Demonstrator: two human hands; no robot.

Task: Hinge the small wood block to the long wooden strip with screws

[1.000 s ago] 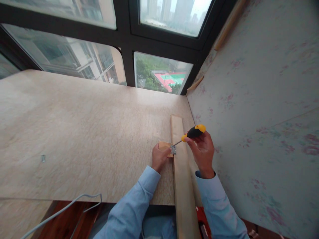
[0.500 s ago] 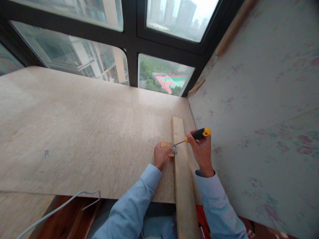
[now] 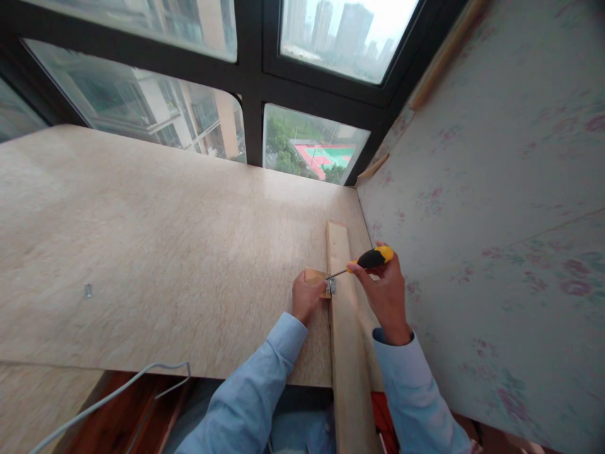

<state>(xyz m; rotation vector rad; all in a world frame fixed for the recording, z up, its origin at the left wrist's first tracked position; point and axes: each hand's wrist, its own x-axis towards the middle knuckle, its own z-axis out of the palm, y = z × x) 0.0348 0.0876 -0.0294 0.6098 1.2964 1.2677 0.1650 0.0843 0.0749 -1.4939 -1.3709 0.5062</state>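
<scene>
A small metal hinge [image 3: 331,287] spans the seam between a small wooden block [image 3: 314,275] and a long wooden board [image 3: 347,340]. My left hand [image 3: 307,296] is closed on the block, its fingertips beside the hinge. In my right hand [image 3: 385,290] is a screwdriver [image 3: 375,257] with a black and yellow handle, gripped by the fingers. Its shaft slants down to the left, and the tip meets the hinge's upper left part. Any screw under the tip is too small to make out.
The board lies on a beige marble-patterned sill [image 3: 189,252] and overhangs its front edge. A small clear piece [image 3: 87,291] rests at the left. A white cable [image 3: 108,396] crosses the front left edge. The papered wall [image 3: 496,252] rises close on the right.
My right hand has shifted slightly down and its fingers have turned around the screwdriver handle, which has rotated and tilted a little lower. My left hand, block and board stay put.
</scene>
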